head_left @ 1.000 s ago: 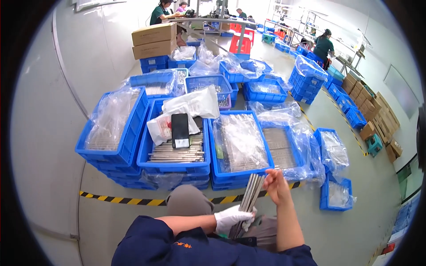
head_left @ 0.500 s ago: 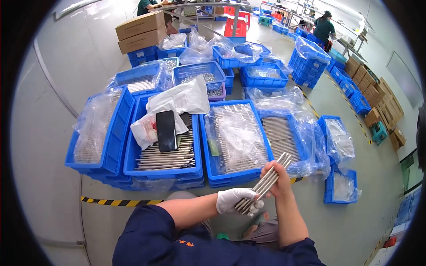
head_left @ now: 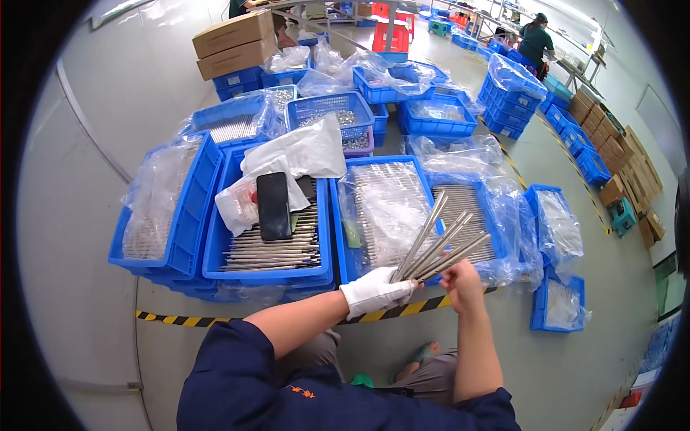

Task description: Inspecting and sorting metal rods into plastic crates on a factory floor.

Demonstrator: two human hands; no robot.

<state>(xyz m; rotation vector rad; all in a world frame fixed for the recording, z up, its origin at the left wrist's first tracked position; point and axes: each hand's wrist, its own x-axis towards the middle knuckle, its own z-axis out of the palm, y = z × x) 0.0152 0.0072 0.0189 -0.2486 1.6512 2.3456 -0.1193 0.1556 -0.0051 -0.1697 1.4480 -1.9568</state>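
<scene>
Several long, silver metal rods (head_left: 449,241) fan out from my white-gloved left hand (head_left: 379,291), its fingers (head_left: 401,289) wrapped around them. My bare right hand (head_left: 464,286) is by the rods; I cannot tell if it holds any.

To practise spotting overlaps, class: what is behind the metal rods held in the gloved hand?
Behind the held rods: a blue bin with clear plastic inside, and another bin containing rows of rods. Bin parts directly behind the held rods are covered.
</scene>
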